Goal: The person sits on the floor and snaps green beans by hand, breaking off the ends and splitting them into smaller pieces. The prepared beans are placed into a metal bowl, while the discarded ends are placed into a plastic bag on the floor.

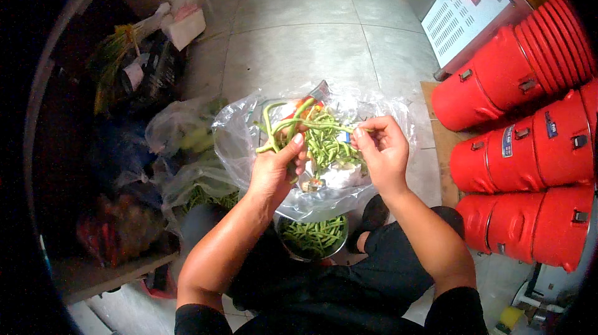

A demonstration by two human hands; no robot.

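My left hand (pixel 284 162) is closed around several long green beans (pixel 292 122), which stick out above the thumb. Between thumb and fingers, my right hand (pixel 380 146) pinches the far end of one bean, stretched across from the left hand. Beneath both hands lies a clear plastic bag (pixel 303 206), spread wide and holding bean pieces (pixel 327 141), white scraps and other litter. Nearer my body, between my legs, a round metal bowl (pixel 346 237) holds cut green beans (pixel 315 237).
Red insulated barrels (pixel 500 73) lie stacked on cardboard (pixel 446 148) at the right, beside a vented white panel (pixel 467 12). Plastic bags of greens (pixel 191 136) and a dark crate (pixel 154 69) stand at the left. Tiled floor (pixel 294 45) stretches ahead.
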